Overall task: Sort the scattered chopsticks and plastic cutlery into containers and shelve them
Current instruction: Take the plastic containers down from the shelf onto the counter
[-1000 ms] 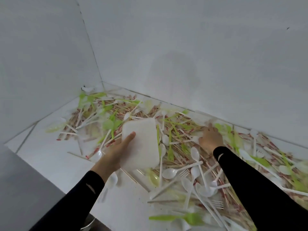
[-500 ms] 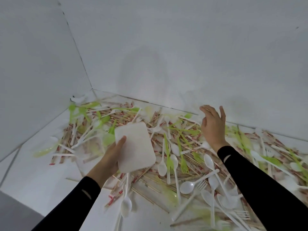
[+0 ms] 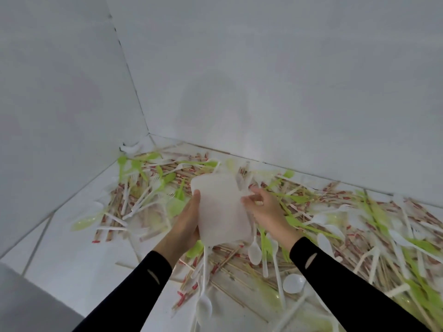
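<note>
While left hand (image 3: 185, 226) grips it, container (image 3: 220, 209): translucent white, round-cornered.

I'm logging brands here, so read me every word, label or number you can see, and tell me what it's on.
No text can be read.
Chopstick wrappers: red print, too blurred to read.
Container: plain, no label visible.

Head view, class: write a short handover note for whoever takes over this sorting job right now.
Left hand grips the translucent white plastic container from its left side; right hand pinches its right edge.
Wooden chopsticks in red-printed sleeves, white plastic spoons and green plastic cutlery lie scattered on the white tiled floor.
Done: nothing visibly sorted.
Left: fill containers by type, shelve them.
</note>
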Demonstrator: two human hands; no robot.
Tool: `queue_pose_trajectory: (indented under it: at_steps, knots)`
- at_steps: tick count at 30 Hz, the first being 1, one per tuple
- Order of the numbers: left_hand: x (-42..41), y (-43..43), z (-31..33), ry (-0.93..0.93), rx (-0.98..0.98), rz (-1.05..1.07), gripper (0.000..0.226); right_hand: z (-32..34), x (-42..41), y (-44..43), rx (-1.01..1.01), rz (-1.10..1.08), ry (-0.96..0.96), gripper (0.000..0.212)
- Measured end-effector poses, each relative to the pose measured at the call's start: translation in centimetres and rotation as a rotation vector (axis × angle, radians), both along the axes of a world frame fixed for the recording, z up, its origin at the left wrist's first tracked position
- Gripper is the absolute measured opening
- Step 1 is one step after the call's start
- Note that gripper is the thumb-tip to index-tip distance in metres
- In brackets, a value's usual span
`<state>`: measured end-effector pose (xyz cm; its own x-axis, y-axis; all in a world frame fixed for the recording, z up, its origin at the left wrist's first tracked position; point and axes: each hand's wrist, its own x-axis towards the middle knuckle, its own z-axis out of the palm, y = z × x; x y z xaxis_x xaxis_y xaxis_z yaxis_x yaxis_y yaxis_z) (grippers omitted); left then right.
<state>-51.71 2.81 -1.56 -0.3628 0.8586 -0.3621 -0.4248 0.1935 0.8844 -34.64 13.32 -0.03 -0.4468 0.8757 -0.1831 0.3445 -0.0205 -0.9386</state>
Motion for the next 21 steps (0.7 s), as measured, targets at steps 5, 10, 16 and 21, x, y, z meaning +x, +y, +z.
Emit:
queue_pose_trajectory:
  at_steps: [5, 10, 16, 21]
  knots:
    - [-0.6, -0.1, 0.0, -0.003, 0.017, -0.047, 0.062, -0.1, -1.7, -1.2, -0.082, 0.122, -0.039, 0.066]
    - [-1.1, 0.2, -0.4, -0.017, -0.006, -0.026, 0.076, -0.5, -2.5, -1.0, -0.063, 0.126, -0.017, 0.068]
    - [-1.6, 0.0, -0.5, 0.085, -0.035, -0.039, 0.037, -1.2, -3.4, -0.3, -0.266, 0.132, 0.058, 0.051]
    - [-3.4, -0.6, 1.1, 0.22, -0.096, -0.152, 0.037, -1.4, -4.8, -1.2, -0.379, 0.122, 0.205, 0.033]
